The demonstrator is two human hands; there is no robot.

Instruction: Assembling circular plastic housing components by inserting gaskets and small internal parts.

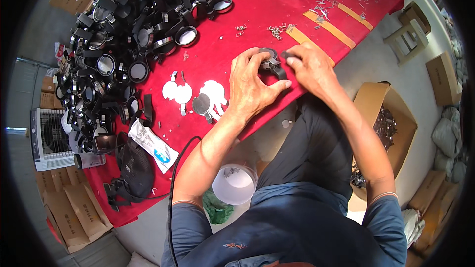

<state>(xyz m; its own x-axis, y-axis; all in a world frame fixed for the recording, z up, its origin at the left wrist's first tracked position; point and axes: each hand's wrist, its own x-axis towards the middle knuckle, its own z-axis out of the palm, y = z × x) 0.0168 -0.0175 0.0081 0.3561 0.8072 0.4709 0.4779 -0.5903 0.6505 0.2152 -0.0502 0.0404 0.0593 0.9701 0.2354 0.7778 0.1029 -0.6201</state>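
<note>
My left hand is closed around a round black watch-like piece with a strap, near the front edge of the red-covered table. The palm hides part of it. Just right of it, my right hand pinches something small and dark between thumb and fingertips; I cannot tell whether it belongs to the same piece. On the cloth left of my left hand lie white round discs with tabs and a grey disc. Small metal clips are scattered beyond my hands.
A big heap of similar black strapped pieces covers the table's far left. Yellow strips and loose metal pins lie far right. A black bag and cable are at near left. A white bucket and open carton stand below.
</note>
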